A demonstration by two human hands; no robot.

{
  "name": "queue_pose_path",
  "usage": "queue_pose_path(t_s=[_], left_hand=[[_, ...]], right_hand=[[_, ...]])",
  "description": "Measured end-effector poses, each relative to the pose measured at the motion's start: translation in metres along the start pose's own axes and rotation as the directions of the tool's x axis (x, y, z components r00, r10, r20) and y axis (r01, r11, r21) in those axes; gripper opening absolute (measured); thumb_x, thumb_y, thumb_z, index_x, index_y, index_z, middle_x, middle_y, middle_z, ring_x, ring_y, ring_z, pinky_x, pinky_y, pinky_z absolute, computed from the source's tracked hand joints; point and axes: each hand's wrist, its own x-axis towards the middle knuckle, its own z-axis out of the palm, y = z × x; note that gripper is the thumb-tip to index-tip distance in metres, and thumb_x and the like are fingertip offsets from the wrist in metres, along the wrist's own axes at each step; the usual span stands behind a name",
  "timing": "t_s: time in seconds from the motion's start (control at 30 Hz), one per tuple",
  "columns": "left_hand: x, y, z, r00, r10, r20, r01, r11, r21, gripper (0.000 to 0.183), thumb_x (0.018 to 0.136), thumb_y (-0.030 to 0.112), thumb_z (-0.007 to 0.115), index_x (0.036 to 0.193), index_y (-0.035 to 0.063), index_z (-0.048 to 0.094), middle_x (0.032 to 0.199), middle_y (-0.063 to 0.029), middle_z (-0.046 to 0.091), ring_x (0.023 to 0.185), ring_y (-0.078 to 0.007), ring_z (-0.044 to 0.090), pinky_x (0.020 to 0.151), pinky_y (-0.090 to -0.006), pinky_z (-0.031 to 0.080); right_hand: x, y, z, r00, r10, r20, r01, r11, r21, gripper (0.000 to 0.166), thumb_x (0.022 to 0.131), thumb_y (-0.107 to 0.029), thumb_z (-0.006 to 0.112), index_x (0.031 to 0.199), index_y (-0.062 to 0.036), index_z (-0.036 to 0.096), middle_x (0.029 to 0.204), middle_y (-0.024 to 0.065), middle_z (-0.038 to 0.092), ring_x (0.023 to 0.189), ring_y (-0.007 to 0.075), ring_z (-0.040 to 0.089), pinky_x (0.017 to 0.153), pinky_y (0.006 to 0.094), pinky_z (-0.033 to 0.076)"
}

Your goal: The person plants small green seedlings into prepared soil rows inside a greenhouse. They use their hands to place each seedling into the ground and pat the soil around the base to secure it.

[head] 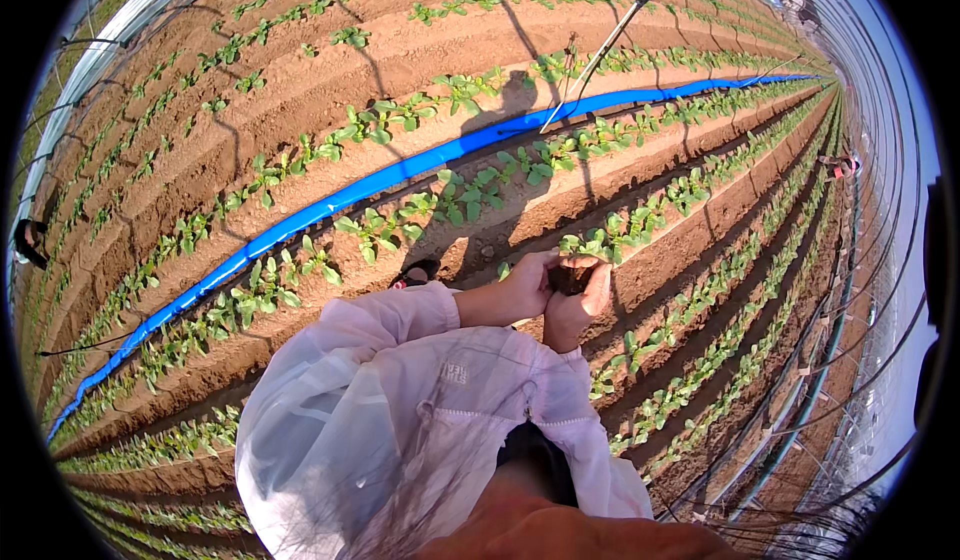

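My left hand (531, 284) and my right hand (576, 314) are brought together in front of my body. Between them they cup a clump of dark soil (570, 280). The fingers curl round its sides, and part of it is hidden by the hands. Just beyond the fingertips, leafy green seedlings (592, 245) grow in a row along a soil ridge. Whether any leaf touches my fingers I cannot tell. Both forearms come out of pale, thin jacket sleeves (405, 312).
A flat blue hose (330, 204) runs along the ridges. A thin pole with a ring top (604, 54) slants over it. More seedling rows (720, 312) fill both sides. Metal hoops (874, 260) line the right. Other people are at the left edge (28, 243) and far right (841, 168).
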Motion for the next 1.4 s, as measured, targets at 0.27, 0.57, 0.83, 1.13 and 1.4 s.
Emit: queue_pose_path(t_s=[0.27,0.57,0.83,1.13,1.4], left_hand=[[0.025,-0.018,-0.028,0.911,-0.06,0.409,0.109,0.989,-0.099,0.02,0.092,0.013,0.046,0.091,0.0034,0.063,0.101,-0.0117,0.067,0.099,-0.0243,0.062,0.095,-0.0386,0.049],[0.028,-0.006,-0.052,0.935,-0.113,0.335,0.158,0.981,-0.11,0.028,0.098,0.016,0.045,0.118,0.0012,0.058,0.117,-0.0138,0.063,0.109,-0.0253,0.061,0.099,-0.0388,0.048],[0.028,0.03,-0.135,0.985,-0.103,0.135,0.136,0.954,-0.267,0.029,0.1,0.017,0.046,0.12,0.0005,0.056,0.119,-0.0133,0.062,0.11,-0.025,0.06,0.099,-0.0383,0.048],[0.067,0.145,-0.275,0.983,-0.181,-0.007,0.174,0.952,-0.252,0.028,0.103,0.022,0.048,0.111,-0.0021,0.059,0.113,-0.0146,0.062,0.108,-0.0279,0.062,0.098,-0.041,0.052],[0.085,0.253,-0.454,0.969,0.008,-0.247,-0.041,0.991,-0.129,0.031,0.102,0.027,0.05,0.099,-0.0022,0.059,0.103,-0.015,0.059,0.103,-0.0305,0.061,0.09,-0.0435,0.054]], right_hand=[[-0.019,0.006,-0.021,0.967,-0.172,0.19,0.197,0.973,-0.123,0.032,0.104,-0.023,0.042,0.099,0.0031,0.061,0.098,0.0119,0.063,0.095,0.0226,0.059,0.092,0.0368,0.046],[-0.013,0.015,-0.014,0.782,-0.176,0.597,0.594,0.5,-0.63,0.052,0.104,-0.036,0.027,0.119,-0.0026,0.063,0.125,0.0135,0.065,0.13,0.039,0.047,0.111,0.0522,0.027],[-0.015,0.071,0.023,0.753,0.076,0.653,0.485,0.606,-0.63,0.052,0.103,-0.037,0.031,0.126,-0.0008,0.059,0.133,0.0185,0.059,0.132,0.043,0.045,0.112,0.054,0.027],[0.008,0.245,0.028,0.849,0.504,0.157,-0.46,0.853,-0.248,0.045,0.106,-0.032,0.041,0.124,0.0061,0.056,0.125,0.0189,0.061,0.114,0.027,0.059,0.098,0.0384,0.047],[-0.009,0.488,-0.008,0.564,0.805,-0.186,-0.795,0.59,0.143,0.025,0.102,-0.015,0.055,0.119,0.0013,0.059,0.111,0.008,0.066,0.1,0.0142,0.064,0.089,0.0289,0.051]])
